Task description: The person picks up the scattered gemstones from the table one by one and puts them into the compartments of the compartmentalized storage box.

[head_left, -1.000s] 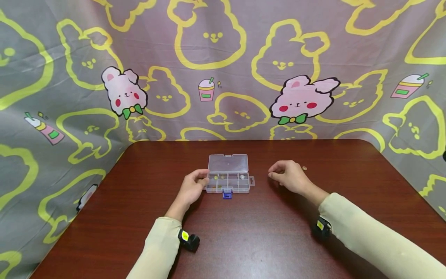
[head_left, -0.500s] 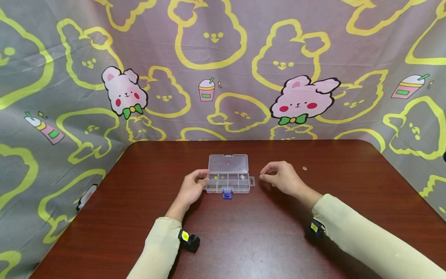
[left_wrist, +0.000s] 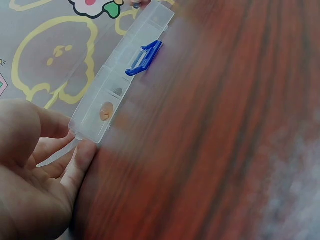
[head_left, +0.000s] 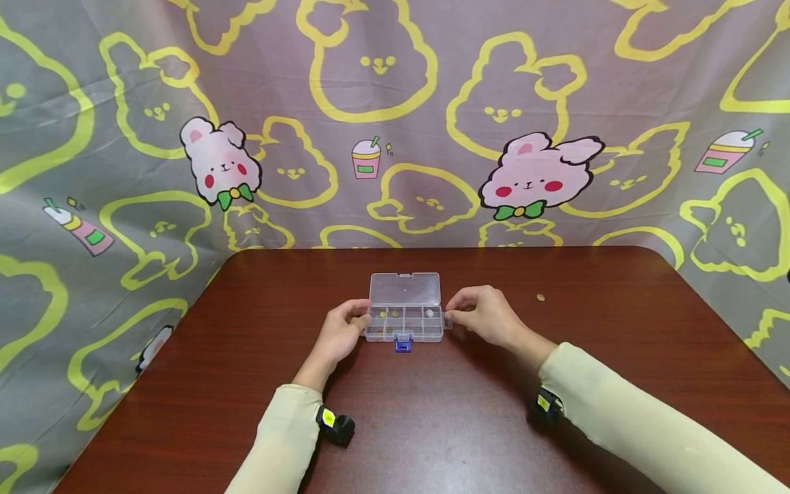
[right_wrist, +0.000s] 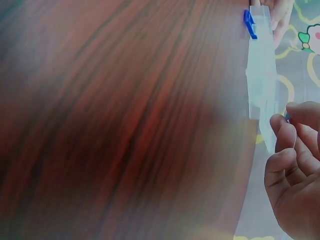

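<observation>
A clear plastic compartment box stands on the table with its lid raised at the back. Its blue latch hangs open at the front. Several small button-like pieces lie in the compartments, including a white one and an orange-brown one. My left hand grips the box's left end, with thumb and fingers around the end tab. Beside the right end, my right hand pinches a tiny bluish piece between thumb and finger; its kind is mostly hidden.
One small round tan piece lies on the brown table, to the right of and beyond my right hand. Behind the table hangs a grey curtain with yellow outlines and cartoon rabbits.
My right hand has moved left, from the table near the tan piece to the box's right end. The left hand and the box have stayed still.
</observation>
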### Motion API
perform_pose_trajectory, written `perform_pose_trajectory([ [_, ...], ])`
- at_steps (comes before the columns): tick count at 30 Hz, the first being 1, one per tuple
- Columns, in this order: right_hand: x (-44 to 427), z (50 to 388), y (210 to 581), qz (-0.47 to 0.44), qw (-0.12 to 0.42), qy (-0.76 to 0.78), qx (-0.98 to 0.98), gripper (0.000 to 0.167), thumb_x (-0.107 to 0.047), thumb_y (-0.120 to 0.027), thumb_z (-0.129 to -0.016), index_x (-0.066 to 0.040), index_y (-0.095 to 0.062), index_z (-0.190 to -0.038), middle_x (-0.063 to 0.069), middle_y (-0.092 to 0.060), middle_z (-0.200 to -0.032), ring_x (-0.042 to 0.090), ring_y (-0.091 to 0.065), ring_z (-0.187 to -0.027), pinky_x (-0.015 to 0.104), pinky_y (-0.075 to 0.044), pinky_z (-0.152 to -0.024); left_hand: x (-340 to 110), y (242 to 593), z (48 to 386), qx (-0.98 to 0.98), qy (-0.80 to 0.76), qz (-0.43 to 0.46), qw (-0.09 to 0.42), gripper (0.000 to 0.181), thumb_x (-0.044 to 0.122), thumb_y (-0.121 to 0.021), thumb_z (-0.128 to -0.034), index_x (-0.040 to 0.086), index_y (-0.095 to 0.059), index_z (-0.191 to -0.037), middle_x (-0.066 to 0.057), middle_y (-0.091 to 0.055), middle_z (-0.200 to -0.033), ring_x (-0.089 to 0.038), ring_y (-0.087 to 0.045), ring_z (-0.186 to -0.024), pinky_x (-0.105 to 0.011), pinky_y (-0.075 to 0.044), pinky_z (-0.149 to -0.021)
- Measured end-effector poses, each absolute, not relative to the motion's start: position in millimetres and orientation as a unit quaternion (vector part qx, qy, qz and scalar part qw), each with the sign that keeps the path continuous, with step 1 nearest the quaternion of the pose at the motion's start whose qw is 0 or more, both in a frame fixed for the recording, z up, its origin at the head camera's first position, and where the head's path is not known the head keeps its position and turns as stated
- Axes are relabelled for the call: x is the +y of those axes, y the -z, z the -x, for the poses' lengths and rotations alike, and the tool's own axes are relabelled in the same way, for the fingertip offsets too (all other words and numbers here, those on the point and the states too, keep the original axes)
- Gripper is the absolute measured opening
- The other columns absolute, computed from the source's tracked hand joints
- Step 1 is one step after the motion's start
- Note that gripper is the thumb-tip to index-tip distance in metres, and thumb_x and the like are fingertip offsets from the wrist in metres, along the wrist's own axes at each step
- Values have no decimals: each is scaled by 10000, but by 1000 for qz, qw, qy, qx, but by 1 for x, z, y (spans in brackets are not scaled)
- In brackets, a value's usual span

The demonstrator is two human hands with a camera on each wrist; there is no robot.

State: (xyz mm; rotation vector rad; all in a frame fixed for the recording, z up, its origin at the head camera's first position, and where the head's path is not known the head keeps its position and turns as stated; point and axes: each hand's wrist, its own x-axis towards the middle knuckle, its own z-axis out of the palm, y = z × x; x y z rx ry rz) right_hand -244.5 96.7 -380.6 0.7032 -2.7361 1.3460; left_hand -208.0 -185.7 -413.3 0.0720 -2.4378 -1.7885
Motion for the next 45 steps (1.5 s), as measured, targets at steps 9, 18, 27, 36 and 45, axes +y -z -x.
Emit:
perform_pose_trajectory([
  [9, 83, 241, 378, -234, 2, -444, -865, 48, -66, -785, -842, -45, -754, -873, -11, -698, -750, 131, -569, -583, 274, -466, -515, -186, 414, 208, -805, 590, -25, 59, 306, -13, -598, -957, -17, -658, -1258, -196, -645, -1130, -192, -608, -911, -288, -520, -778],
  [18, 72, 239, 378, -250, 2, -455, -855, 36, -63, -783, -840, -56, -749, -837, -16, -714, -771, 126, -601, -646, 273, -487, -558, -186, 416, 208, -803, 592, -22, 65, 304, -26, -600, -946, -27, -661, -1245, -194, -650, -1113, -197, -610, -899, -304, -533, -773],
  [27, 62, 236, 378, -267, 7, -456, -849, 39, -54, -775, -838, -70, -747, -815, -14, -713, -758, 120, -615, -671, 246, -483, -578, -185, 416, 208, -804, 591, -21, 65, 301, -17, -599, -951, -27, -660, -1246, -194, -654, -1123, -194, -618, -901, -304, -537, -770],
  [36, 52, 236, 379, -271, 9, -442, -855, 41, -103, -782, -836, -83, -757, -812, -45, -700, -749, 93, -592, -656, 250, -467, -574, -186, 416, 209, -802, 593, -21, 67, 304, -23, -604, -947, -24, -662, -1246, -193, -656, -1123, -192, -616, -901, -291, -532, -768],
  [45, 46, 235, 378, -275, 1, -439, -856, 39, -82, -774, -850, -81, -756, -815, -36, -701, -761, 109, -576, -648, 261, -465, -566, -186, 415, 209, -801, 594, -17, 67, 307, -28, -602, -945, -34, -658, -1247, -194, -653, -1121, -192, -614, -907, -281, -528, -765],
])
